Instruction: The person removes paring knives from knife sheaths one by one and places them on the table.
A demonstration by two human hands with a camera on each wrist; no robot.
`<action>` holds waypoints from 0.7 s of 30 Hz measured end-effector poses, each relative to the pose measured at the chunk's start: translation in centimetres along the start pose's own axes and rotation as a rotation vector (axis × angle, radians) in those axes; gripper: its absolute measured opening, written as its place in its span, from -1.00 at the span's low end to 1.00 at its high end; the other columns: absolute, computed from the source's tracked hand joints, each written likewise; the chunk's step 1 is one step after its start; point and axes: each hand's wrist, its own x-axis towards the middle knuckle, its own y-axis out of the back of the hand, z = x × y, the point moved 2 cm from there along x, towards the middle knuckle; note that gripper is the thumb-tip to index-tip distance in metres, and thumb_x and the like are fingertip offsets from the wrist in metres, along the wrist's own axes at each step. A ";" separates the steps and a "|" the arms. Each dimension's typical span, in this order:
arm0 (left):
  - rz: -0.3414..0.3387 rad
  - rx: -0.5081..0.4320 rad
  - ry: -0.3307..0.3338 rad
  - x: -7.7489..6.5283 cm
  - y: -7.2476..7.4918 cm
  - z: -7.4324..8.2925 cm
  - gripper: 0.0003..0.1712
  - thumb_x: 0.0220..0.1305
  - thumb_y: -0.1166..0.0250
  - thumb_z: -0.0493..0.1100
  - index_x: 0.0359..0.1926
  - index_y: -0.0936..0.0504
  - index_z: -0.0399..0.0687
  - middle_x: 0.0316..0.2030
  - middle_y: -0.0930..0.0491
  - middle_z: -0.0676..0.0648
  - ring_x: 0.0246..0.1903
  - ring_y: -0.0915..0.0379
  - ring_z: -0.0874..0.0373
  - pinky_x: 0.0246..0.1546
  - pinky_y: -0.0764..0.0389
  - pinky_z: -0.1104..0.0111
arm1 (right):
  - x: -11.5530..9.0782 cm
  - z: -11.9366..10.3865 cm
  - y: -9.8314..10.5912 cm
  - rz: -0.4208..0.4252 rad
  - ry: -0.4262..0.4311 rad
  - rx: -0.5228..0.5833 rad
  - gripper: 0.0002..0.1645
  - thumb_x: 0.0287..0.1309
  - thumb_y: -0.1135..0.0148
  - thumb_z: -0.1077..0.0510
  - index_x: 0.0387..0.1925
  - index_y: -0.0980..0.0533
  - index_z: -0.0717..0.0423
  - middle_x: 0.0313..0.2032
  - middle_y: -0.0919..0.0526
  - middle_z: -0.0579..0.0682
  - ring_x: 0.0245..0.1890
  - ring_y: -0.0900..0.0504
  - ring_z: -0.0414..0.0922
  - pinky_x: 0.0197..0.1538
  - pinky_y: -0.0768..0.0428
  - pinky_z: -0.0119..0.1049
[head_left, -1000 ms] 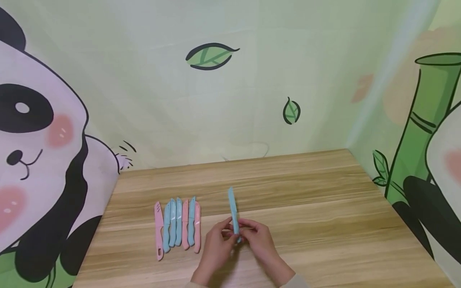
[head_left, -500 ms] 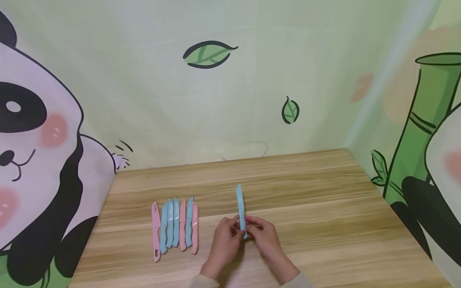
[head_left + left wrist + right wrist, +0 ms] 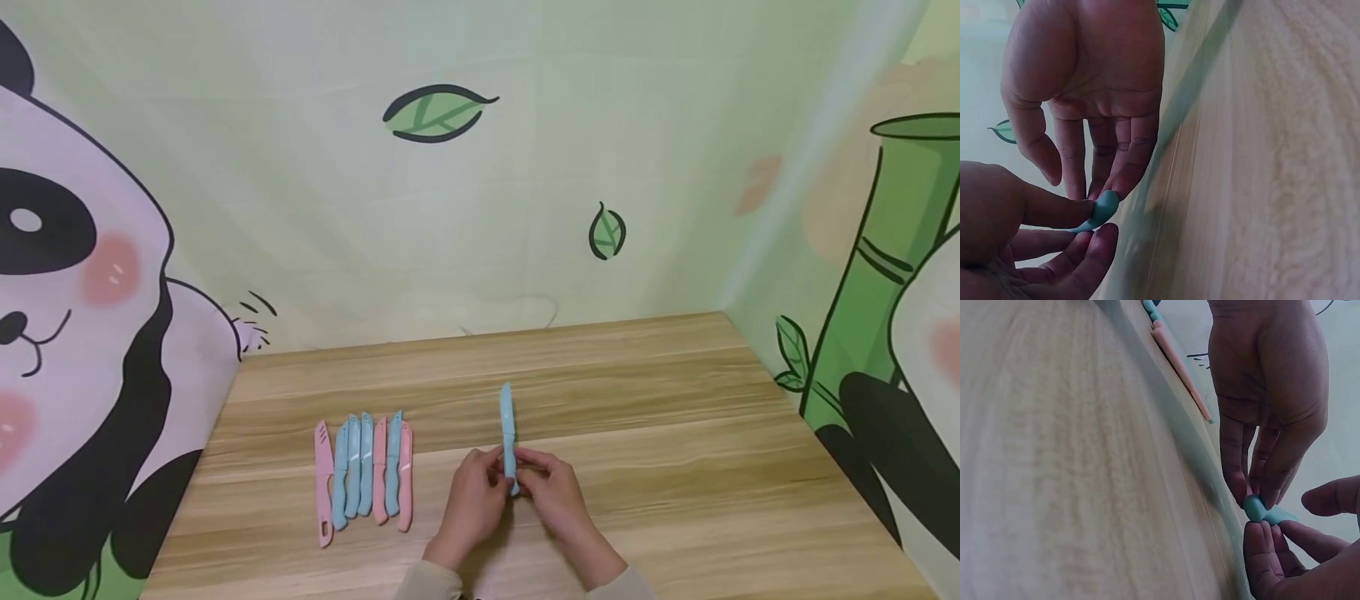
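Note:
A light-blue knife (image 3: 507, 417) in a matching sheath points away from me above the table, its handle (image 3: 1255, 508) toward me. My left hand (image 3: 476, 492) pinches the handle between thumb and fingers. My right hand (image 3: 555, 496) touches the handle's other side with its fingertips; in the right wrist view its thumb (image 3: 1332, 497) stands apart. Left of the hands, several sheathed knives lie side by side on the wooden table: a larger pink knife (image 3: 324, 483) with slots, then blue knives (image 3: 354, 467) and pink knives (image 3: 406, 475).
The table (image 3: 675, 483) runs back to a pale green cloth wall (image 3: 525, 167) printed with leaves and pandas. Bare wood shows to the right of the hands and behind them.
The held knife and both hands have shifted a little to the right, and the knife now shows more of its flat side. The row of knives lies unchanged.

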 end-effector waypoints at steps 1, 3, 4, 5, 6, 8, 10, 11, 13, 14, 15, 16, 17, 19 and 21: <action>0.002 -0.001 0.000 0.0 0.0 0.1 -0.42 0.18 -0.40 -0.42 0.26 -0.58 -0.38 -0.21 -0.58 -0.08 -0.26 -0.53 0.22 -0.26 -0.53 0.48 | 0.0 0.0 0.1 0.006 -0.008 0.006 -0.52 0.23 -0.22 0.37 0.20 -0.56 0.40 0.15 -0.66 0.33 -0.06 -0.70 -0.10 -0.07 -0.75 -0.36; 0.006 -0.013 0.000 0.1 -0.2 0.2 -0.42 0.18 -0.40 -0.42 0.26 -0.58 -0.36 -0.21 -0.58 -0.08 -0.25 -0.57 0.19 -0.25 -0.55 0.47 | 0.0 -0.1 0.2 0.019 -0.009 0.002 -0.52 0.23 -0.22 0.37 0.19 -0.57 0.40 0.14 -0.67 0.32 -0.08 -0.70 -0.11 -0.08 -0.76 -0.35; 0.006 -0.020 0.004 0.1 -0.2 0.3 -0.42 0.18 -0.40 -0.42 0.26 -0.58 -0.35 -0.20 -0.58 -0.08 -0.24 -0.59 0.18 -0.24 -0.56 0.48 | 0.1 -0.1 0.3 0.026 -0.010 0.004 -0.53 0.23 -0.22 0.37 0.18 -0.58 0.40 0.13 -0.67 0.32 -0.09 -0.70 -0.12 -0.08 -0.76 -0.34; 0.007 -0.029 0.003 0.2 -0.3 0.3 -0.43 0.18 -0.40 -0.43 0.25 -0.59 -0.34 -0.20 -0.58 -0.08 -0.24 -0.61 0.17 -0.23 -0.58 0.47 | 0.1 -0.2 0.3 0.033 -0.008 0.001 -0.53 0.23 -0.22 0.36 0.18 -0.58 0.40 0.12 -0.67 0.33 -0.11 -0.70 -0.14 -0.09 -0.76 -0.33; 0.007 -0.036 0.002 0.2 -0.4 0.4 -0.43 0.18 -0.40 -0.43 0.25 -0.59 -0.33 -0.20 -0.58 -0.08 -0.23 -0.63 0.15 -0.23 -0.60 0.46 | 0.1 -0.2 0.4 0.041 -0.010 0.002 -0.53 0.23 -0.22 0.36 0.17 -0.58 0.40 0.12 -0.68 0.33 -0.13 -0.69 -0.16 -0.11 -0.76 -0.34; 0.005 -0.052 -0.005 0.2 -0.5 0.5 -0.44 0.17 -0.41 -0.43 0.23 -0.60 -0.30 -0.19 -0.59 -0.09 -0.21 -0.66 0.13 -0.21 -0.64 0.44 | 0.1 -0.3 0.5 0.056 -0.008 0.006 -0.54 0.23 -0.23 0.36 0.17 -0.59 0.40 0.10 -0.68 0.33 -0.18 -0.68 -0.19 -0.14 -0.75 -0.35; -0.002 -0.064 -0.006 0.2 -0.6 0.7 -0.46 0.18 -0.41 -0.43 0.22 -0.60 -0.26 -0.17 -0.60 -0.09 -0.19 -0.68 0.11 -0.19 -0.66 0.42 | 0.1 -0.4 0.7 0.068 -0.007 0.008 -0.55 0.25 -0.24 0.35 0.16 -0.59 0.40 0.08 -0.69 0.32 -0.21 -0.67 -0.20 -0.18 -0.74 -0.37; -0.006 -0.068 -0.008 0.2 -0.6 0.7 -0.46 0.18 -0.41 -0.43 0.21 -0.61 -0.25 -0.17 -0.61 -0.08 -0.18 -0.69 0.11 -0.19 -0.67 0.42 | 0.1 -0.4 0.7 0.075 -0.003 0.004 -0.56 0.26 -0.24 0.34 0.16 -0.59 0.40 0.06 -0.70 0.32 -0.23 -0.67 -0.21 -0.21 -0.73 -0.38; -0.015 -0.083 -0.009 0.2 -0.8 0.9 -0.45 0.17 -0.42 -0.44 0.21 -0.61 -0.22 -0.16 -0.62 -0.09 -0.17 -0.69 0.10 -0.18 -0.69 0.41 | 0.1 -0.4 0.9 0.088 0.002 0.006 -0.57 0.27 -0.27 0.32 0.15 -0.59 0.41 0.01 -0.72 0.30 -0.27 -0.66 -0.21 -0.26 -0.70 -0.41; -0.021 -0.090 -0.008 0.2 -0.8 0.9 -0.45 0.17 -0.42 -0.44 0.22 -0.60 -0.22 -0.15 -0.62 -0.09 -0.16 -0.69 0.10 -0.17 -0.69 0.41 | 0.1 -0.4 1.0 0.094 0.004 0.004 -0.58 0.28 -0.28 0.32 0.14 -0.60 0.41 -0.03 -0.73 0.29 -0.29 -0.65 -0.20 -0.29 -0.69 -0.42; -0.027 -0.099 -0.002 0.2 -0.9 1.0 -0.44 0.16 -0.42 -0.44 0.22 -0.60 -0.21 -0.15 -0.62 -0.09 -0.16 -0.69 0.10 -0.17 -0.69 0.42 | 0.1 -0.5 1.1 0.101 0.006 0.004 -0.59 0.28 -0.29 0.32 0.13 -0.60 0.42 -0.06 -0.74 0.28 -0.30 -0.65 -0.20 -0.31 -0.68 -0.43; -0.031 -0.110 -0.003 0.2 -1.0 1.1 -0.43 0.15 -0.42 -0.45 0.22 -0.60 -0.21 -0.15 -0.63 -0.09 -0.16 -0.69 0.10 -0.17 -0.69 0.42 | 0.2 -0.5 1.2 0.105 0.010 0.004 -0.59 0.28 -0.31 0.32 0.13 -0.60 0.43 -0.09 -0.74 0.27 -0.31 -0.65 -0.21 -0.32 -0.67 -0.43; -0.035 -0.117 -0.002 0.2 -1.1 1.2 -0.42 0.14 -0.43 -0.46 0.22 -0.59 -0.21 -0.15 -0.63 -0.09 -0.16 -0.69 0.11 -0.17 -0.70 0.42 | 0.2 -0.5 1.3 0.110 0.015 0.000 -0.60 0.28 -0.31 0.31 0.12 -0.60 0.43 -0.12 -0.75 0.26 -0.32 -0.64 -0.21 -0.34 -0.66 -0.43; -0.042 -0.132 -0.007 0.2 -1.2 1.4 -0.40 0.12 -0.43 -0.47 0.22 -0.58 -0.23 -0.16 -0.63 -0.08 -0.18 -0.69 0.11 -0.19 -0.70 0.42 | 0.2 -0.4 1.5 0.115 0.017 -0.004 -0.61 0.29 -0.32 0.32 0.11 -0.60 0.43 -0.15 -0.74 0.23 -0.31 -0.63 -0.22 -0.34 -0.64 -0.43; -0.046 -0.137 -0.007 0.3 -1.3 1.6 -0.40 0.11 -0.43 -0.48 0.22 -0.58 -0.22 -0.17 -0.64 -0.08 -0.19 -0.69 0.12 -0.19 -0.70 0.42 | 0.3 -0.4 1.6 0.118 0.022 -0.015 -0.62 0.29 -0.31 0.33 0.10 -0.59 0.42 -0.14 -0.73 0.23 -0.29 -0.62 -0.22 -0.34 -0.63 -0.43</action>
